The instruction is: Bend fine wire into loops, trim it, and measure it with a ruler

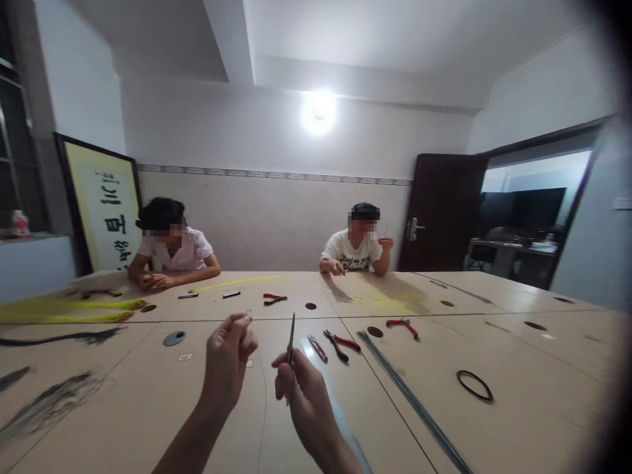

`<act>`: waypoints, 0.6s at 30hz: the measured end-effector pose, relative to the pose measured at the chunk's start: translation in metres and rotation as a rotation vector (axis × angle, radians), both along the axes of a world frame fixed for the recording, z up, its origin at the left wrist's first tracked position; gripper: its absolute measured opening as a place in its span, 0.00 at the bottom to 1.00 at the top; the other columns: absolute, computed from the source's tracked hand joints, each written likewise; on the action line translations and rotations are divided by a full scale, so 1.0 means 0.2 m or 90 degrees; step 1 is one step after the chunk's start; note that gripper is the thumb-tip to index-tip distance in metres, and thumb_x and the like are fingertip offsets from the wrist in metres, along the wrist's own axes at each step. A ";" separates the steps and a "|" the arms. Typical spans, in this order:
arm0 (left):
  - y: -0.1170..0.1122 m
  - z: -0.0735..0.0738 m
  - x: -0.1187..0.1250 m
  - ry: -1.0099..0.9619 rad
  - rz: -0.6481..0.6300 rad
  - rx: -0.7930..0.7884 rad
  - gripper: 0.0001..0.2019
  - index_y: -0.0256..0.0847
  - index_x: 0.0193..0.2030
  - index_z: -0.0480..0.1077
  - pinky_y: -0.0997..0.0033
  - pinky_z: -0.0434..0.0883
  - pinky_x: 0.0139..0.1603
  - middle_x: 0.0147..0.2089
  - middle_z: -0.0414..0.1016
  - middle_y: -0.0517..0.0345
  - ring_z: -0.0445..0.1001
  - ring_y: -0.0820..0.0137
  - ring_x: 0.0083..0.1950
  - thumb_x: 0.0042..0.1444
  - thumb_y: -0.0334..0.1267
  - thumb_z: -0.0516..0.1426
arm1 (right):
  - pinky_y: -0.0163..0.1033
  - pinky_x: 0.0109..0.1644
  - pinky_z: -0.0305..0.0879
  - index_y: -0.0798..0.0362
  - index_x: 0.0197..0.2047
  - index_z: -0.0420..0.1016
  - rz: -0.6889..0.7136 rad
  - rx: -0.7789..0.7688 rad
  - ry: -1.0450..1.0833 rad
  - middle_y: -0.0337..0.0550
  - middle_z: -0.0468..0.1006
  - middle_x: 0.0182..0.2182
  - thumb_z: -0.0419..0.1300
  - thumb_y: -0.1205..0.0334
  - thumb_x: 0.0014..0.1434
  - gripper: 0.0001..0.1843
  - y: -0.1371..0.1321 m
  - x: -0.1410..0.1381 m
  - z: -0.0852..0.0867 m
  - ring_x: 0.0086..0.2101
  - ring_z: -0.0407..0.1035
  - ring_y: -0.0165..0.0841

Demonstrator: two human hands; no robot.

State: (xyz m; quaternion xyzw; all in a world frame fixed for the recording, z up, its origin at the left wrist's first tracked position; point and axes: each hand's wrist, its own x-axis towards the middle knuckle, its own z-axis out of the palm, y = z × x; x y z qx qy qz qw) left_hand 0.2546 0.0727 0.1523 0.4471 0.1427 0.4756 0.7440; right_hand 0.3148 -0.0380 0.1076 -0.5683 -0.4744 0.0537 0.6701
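My left hand (230, 352) is raised over the table, its thumb and fingers pinched on a thin wire whose small curled end (249, 313) shows above the fingertips. A fine dark line (265, 395) runs down between my hands; I cannot tell whether it joins that wire. To the right, my right hand (309, 395) is closed around a slim pointed metal tool (291, 339), tip upward. The tool and the wire are apart. Just beyond my right hand lie pink-handled snips (317, 349) and red-and-black pliers (342, 345).
A long wire bundle (409, 395) stretches along the right, near a black ring (474, 386) and red-handled pliers (403, 327). Yellow strands (74, 309) and dark wires (49, 401) lie left. Two people sit across the table (197, 421); more pliers (274, 299) lie before them.
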 end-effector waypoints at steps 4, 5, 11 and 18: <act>-0.09 0.19 -0.07 -0.086 0.016 -0.023 0.10 0.38 0.23 0.66 0.85 0.56 0.16 0.14 0.48 0.77 0.48 0.85 0.15 0.44 0.32 0.65 | 0.34 0.28 0.58 0.52 0.29 0.64 0.035 0.027 -0.047 0.34 0.65 0.20 0.50 0.35 0.63 0.28 -0.03 0.03 0.33 0.23 0.60 0.28; -0.11 0.22 -0.09 -0.086 0.021 -0.028 0.11 0.38 0.22 0.66 0.85 0.56 0.15 0.14 0.49 0.76 0.48 0.85 0.15 0.40 0.32 0.66 | 0.34 0.29 0.59 0.52 0.29 0.64 0.048 0.031 -0.057 0.34 0.65 0.20 0.51 0.36 0.63 0.27 -0.04 0.02 0.39 0.23 0.60 0.28; -0.11 0.20 -0.15 -0.004 0.021 -0.022 0.10 0.39 0.20 0.71 0.82 0.59 0.14 0.12 0.60 0.70 0.59 0.81 0.14 0.31 0.29 0.68 | 0.32 0.29 0.64 0.48 0.35 0.73 -0.005 -0.048 -0.127 0.36 0.73 0.24 0.56 0.38 0.63 0.21 -0.15 -0.05 0.41 0.28 0.67 0.31; -0.10 0.19 -0.16 0.018 -0.010 0.061 0.05 0.39 0.19 0.70 0.84 0.55 0.16 0.11 0.51 0.75 0.51 0.85 0.14 0.40 0.30 0.63 | 0.32 0.26 0.68 0.47 0.32 0.69 -0.096 -0.139 -0.360 0.38 0.76 0.26 0.52 0.40 0.65 0.21 -0.26 -0.03 0.39 0.24 0.70 0.31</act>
